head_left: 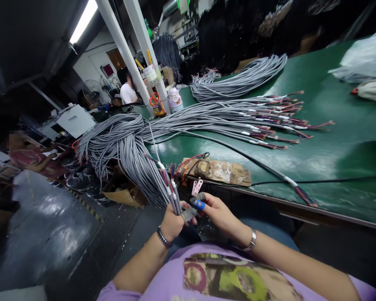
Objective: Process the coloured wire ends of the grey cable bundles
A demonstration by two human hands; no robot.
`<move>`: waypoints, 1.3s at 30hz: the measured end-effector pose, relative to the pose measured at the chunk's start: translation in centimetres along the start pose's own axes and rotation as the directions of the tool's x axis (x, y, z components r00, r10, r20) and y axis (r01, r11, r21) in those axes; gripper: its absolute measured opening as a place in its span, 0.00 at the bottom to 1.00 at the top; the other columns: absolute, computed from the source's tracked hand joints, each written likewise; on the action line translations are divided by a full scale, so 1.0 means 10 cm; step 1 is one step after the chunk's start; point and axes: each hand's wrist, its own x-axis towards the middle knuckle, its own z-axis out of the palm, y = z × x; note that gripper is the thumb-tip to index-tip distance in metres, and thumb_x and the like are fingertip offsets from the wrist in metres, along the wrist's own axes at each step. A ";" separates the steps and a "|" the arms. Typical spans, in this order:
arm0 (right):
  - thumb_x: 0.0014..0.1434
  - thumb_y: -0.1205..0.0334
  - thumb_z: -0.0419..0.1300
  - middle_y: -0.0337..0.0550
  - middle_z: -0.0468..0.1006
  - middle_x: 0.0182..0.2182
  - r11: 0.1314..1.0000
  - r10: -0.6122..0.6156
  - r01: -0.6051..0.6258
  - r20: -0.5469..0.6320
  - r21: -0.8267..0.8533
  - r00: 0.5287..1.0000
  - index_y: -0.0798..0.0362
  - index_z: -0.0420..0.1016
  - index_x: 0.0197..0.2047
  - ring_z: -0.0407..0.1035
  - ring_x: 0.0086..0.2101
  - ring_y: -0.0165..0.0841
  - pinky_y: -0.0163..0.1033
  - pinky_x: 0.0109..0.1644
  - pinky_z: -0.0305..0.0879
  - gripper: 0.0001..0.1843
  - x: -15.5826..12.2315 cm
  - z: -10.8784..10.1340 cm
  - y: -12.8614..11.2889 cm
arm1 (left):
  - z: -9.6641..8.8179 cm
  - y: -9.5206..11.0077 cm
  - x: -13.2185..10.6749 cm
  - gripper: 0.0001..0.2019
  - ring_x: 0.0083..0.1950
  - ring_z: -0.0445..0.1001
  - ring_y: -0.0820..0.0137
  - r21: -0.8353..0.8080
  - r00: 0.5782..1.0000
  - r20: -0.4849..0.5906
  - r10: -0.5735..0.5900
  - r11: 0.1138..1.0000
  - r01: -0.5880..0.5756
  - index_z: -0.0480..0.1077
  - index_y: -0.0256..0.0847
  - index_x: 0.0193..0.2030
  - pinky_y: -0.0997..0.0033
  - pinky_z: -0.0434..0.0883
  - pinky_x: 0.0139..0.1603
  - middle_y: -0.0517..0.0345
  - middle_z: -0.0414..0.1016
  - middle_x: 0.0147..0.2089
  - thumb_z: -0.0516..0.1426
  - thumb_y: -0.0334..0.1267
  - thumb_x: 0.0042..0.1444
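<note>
Wrapped round a small bunch of grey cables, my left hand is closed at the front of the table edge. White bands and thin coloured wires show at the cables' upper ends. My right hand is just to the right, fingertips pinched together close to the left fingers. Blue tape covers one of its fingers, and grey wrapping covers others. What the pinch holds, if anything, I cannot make out. A small pink perforated piece stands just above the right fingertips; whether they touch it is unclear.
Long grey cables spread over the green table, their stripped ends rightward; a thick bundle hangs off the left side. A wooden block sits at the front edge. One cable lies apart. Two people are at the left.
</note>
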 end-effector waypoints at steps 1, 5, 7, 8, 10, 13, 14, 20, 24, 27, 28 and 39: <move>0.50 0.44 0.62 0.34 0.68 0.19 0.999 0.025 -0.024 -0.034 0.025 0.999 0.53 0.67 0.29 0.60 0.21 0.27 0.35 0.27 0.56 0.20 0.00 -0.01 0.01 | 0.01 0.00 0.00 0.13 0.20 0.68 0.75 -0.023 0.999 -0.038 0.010 1.000 -0.011 0.71 0.35 0.25 0.78 0.62 0.20 0.56 0.73 0.19 0.61 0.44 0.50; 0.50 0.40 0.60 0.35 0.67 0.21 0.987 0.121 -0.116 -0.041 0.114 0.992 0.53 0.67 0.30 0.61 0.23 0.27 0.35 0.29 0.59 0.22 -0.02 -0.04 0.05 | 0.05 -0.05 -0.01 0.11 0.20 0.69 0.74 -0.082 0.991 -0.130 0.032 0.996 -0.042 0.71 0.36 0.25 0.78 0.62 0.19 0.58 0.73 0.19 0.61 0.42 0.49; 0.49 0.40 0.60 0.36 0.70 0.22 0.991 0.117 -0.116 -0.001 0.066 0.993 0.53 0.67 0.31 0.64 0.24 0.29 0.35 0.28 0.59 0.23 -0.02 -0.03 0.02 | 0.06 -0.08 0.00 0.10 0.20 0.69 0.74 -0.071 0.989 -0.141 0.044 0.996 -0.054 0.71 0.36 0.26 0.78 0.62 0.20 0.58 0.73 0.19 0.61 0.42 0.49; 0.49 0.40 0.61 0.37 0.71 0.22 0.994 0.106 -0.107 0.023 0.034 0.994 0.53 0.67 0.32 0.65 0.24 0.29 0.35 0.28 0.58 0.23 -0.02 -0.01 0.01 | 0.06 -0.09 0.01 0.10 0.20 0.68 0.74 -0.062 0.988 -0.143 0.049 0.996 -0.058 0.71 0.36 0.26 0.78 0.62 0.20 0.59 0.73 0.19 0.61 0.42 0.49; 0.48 0.43 0.63 0.37 0.72 0.20 0.996 0.087 -0.087 0.061 -0.006 0.994 0.53 0.67 0.32 0.65 0.24 0.30 0.34 0.27 0.56 0.21 -0.01 0.02 -0.03 | 0.07 -0.11 0.01 0.11 0.20 0.67 0.75 -0.042 0.989 -0.142 0.051 0.997 -0.058 0.71 0.36 0.25 0.78 0.62 0.20 0.59 0.72 0.19 0.61 0.42 0.50; 0.47 0.47 0.65 0.34 0.68 0.17 0.997 0.080 -0.079 -0.033 0.020 0.996 0.53 0.67 0.28 0.61 0.21 0.26 0.33 0.26 0.55 0.19 0.02 0.01 -0.05 | 0.07 -0.09 0.00 0.12 0.20 0.68 0.75 -0.045 0.988 -0.147 0.049 0.997 -0.056 0.70 0.36 0.24 0.78 0.62 0.20 0.58 0.72 0.19 0.61 0.43 0.50; 0.46 0.48 0.65 0.32 0.66 0.16 0.995 0.089 -0.084 -0.096 0.051 0.991 0.53 0.67 0.26 0.58 0.20 0.25 0.33 0.25 0.55 0.18 0.03 -0.01 -0.04 | 0.06 -0.07 -0.01 0.12 0.20 0.68 0.74 -0.057 0.988 -0.151 0.044 0.997 -0.053 0.70 0.36 0.23 0.78 0.62 0.20 0.58 0.73 0.19 0.61 0.43 0.50; 0.47 0.41 0.63 0.37 0.69 0.23 0.930 0.205 -0.140 -0.165 0.340 0.965 0.54 0.71 0.29 0.59 0.22 0.25 0.35 0.29 0.61 0.22 0.14 -0.15 0.01 | 0.00 0.07 0.00 0.13 0.19 0.70 0.73 -0.177 0.994 -0.089 -0.070 0.983 0.053 0.69 0.36 0.24 0.79 0.59 0.18 0.58 0.72 0.17 0.62 0.44 0.46; 0.49 0.40 0.62 0.39 0.72 0.25 0.896 0.191 -0.169 -0.012 0.410 0.982 0.55 0.75 0.34 0.63 0.25 0.27 0.35 0.30 0.62 0.24 0.27 -0.15 -0.02 | 0.02 0.17 0.06 0.14 0.18 0.69 0.74 -0.208 0.994 -0.046 -0.100 0.974 0.089 0.69 0.36 0.22 0.79 0.57 0.17 0.58 0.71 0.16 0.63 0.45 0.44; 0.49 0.42 0.64 0.38 0.71 0.23 0.864 0.177 -0.164 0.016 0.476 0.984 0.55 0.75 0.32 0.62 0.25 0.27 0.34 0.29 0.61 0.22 0.34 -0.15 -0.01 | 0.06 0.22 0.10 0.15 0.17 0.68 0.74 -0.202 0.990 -0.047 -0.132 0.972 0.120 0.69 0.36 0.22 0.79 0.57 0.17 0.58 0.71 0.15 0.64 0.46 0.41; 0.49 0.43 0.64 0.38 0.71 0.24 0.846 0.186 -0.174 0.026 0.504 0.982 0.55 0.75 0.31 0.63 0.25 0.27 0.34 0.29 0.62 0.21 0.35 -0.15 0.01 | 0.08 0.23 0.11 0.15 0.17 0.68 0.74 -0.198 0.989 -0.049 -0.140 0.972 0.128 0.69 0.36 0.22 0.79 0.56 0.16 0.59 0.70 0.15 0.65 0.47 0.40; 0.50 0.40 0.61 0.40 0.73 0.25 0.844 0.159 -0.132 -0.007 0.519 0.987 0.53 0.73 0.34 0.67 0.27 0.31 0.37 0.31 0.63 0.23 0.38 -0.07 0.05 | 0.14 0.18 0.17 0.16 0.15 0.66 0.75 -0.152 0.992 -0.046 -0.120 0.982 0.112 0.68 0.36 0.22 0.78 0.56 0.16 0.59 0.69 0.14 0.64 0.48 0.41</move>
